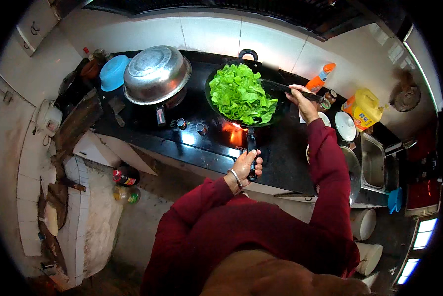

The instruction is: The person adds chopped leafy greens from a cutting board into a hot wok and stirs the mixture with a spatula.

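Chopped leafy greens (242, 93) are heaped in a dark wok (281, 104) on the right burner. A flame (237, 130) glows orange under its near side. My left hand (248, 166) is closed round the wok's long black handle (251, 140), which points toward me. In my right hand (303, 102), at the wok's right side, is a dark-handled spatula (284, 87). Its tip meets the right edge of the greens, where the leaves partly hide it.
Left of the wok, an upturned metal basin (157, 74) covers the other burner, beside a blue bowl (114, 72). To the right stand an orange bottle (321, 78), a yellow oil jug (363, 107), a white lidded dish (345, 126) and a sink (373, 163).
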The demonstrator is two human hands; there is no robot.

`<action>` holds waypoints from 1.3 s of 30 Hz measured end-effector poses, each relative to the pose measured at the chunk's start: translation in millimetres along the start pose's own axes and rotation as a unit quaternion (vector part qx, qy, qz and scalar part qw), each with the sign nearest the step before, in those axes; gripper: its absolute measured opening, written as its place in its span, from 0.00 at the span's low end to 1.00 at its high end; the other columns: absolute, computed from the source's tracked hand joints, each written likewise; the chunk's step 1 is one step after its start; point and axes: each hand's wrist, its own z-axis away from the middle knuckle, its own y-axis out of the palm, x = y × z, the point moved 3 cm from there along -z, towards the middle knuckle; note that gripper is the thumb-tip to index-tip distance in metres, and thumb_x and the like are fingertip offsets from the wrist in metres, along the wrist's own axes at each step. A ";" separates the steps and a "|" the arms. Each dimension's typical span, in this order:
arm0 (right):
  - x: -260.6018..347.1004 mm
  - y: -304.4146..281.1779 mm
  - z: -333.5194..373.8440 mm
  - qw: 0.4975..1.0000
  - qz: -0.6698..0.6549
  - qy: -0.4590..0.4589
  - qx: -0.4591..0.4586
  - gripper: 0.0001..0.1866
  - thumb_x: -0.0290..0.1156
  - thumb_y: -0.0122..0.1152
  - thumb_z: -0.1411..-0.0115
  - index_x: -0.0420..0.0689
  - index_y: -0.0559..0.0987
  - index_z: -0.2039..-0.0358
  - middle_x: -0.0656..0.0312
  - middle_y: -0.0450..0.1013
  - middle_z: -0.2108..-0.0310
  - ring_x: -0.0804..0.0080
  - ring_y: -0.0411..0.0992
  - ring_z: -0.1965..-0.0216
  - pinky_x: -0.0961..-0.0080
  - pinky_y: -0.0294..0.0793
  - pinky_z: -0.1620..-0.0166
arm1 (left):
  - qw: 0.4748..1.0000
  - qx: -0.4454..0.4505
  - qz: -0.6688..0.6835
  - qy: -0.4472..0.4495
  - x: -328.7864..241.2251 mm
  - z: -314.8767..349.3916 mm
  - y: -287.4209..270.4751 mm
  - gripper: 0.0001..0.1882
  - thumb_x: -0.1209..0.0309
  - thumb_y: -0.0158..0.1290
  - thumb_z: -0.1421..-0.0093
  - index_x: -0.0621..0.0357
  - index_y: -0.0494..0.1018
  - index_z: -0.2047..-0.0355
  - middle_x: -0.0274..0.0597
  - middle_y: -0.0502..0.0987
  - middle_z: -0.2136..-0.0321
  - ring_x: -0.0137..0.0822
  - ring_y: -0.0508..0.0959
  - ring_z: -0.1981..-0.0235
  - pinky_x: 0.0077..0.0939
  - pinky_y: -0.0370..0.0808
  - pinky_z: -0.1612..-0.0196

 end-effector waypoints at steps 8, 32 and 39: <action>84.9 53.6 86.5 0.830 0.411 -0.233 0.298 0.16 0.18 0.60 0.57 0.45 0.75 0.65 0.44 0.67 0.53 0.56 0.73 0.59 0.71 0.72 0.59 | 1.000 0.009 0.003 0.005 2.9 -2.7 -1.5 0.09 0.63 0.45 0.39 0.51 0.63 0.62 0.33 0.65 0.78 0.23 0.64 0.82 0.16 0.65 0.82; 121.9 157.8 102.0 0.771 0.451 -0.199 0.404 0.11 0.22 0.57 0.55 0.41 0.74 0.67 0.37 0.68 0.59 0.46 0.71 0.61 0.66 0.71 0.60 | 1.000 0.000 0.006 0.018 1.6 3.8 1.1 0.08 0.64 0.48 0.41 0.50 0.63 0.66 0.32 0.65 0.80 0.25 0.63 0.83 0.20 0.62 0.82; 85.4 157.1 97.5 0.707 0.544 -0.235 0.385 0.10 0.24 0.59 0.61 0.39 0.73 0.73 0.42 0.68 0.68 0.48 0.72 0.67 0.62 0.72 0.65 | 0.999 0.023 0.022 0.023 0.5 3.7 0.9 0.08 0.63 0.49 0.41 0.49 0.62 0.68 0.31 0.65 0.81 0.25 0.63 0.84 0.20 0.62 0.83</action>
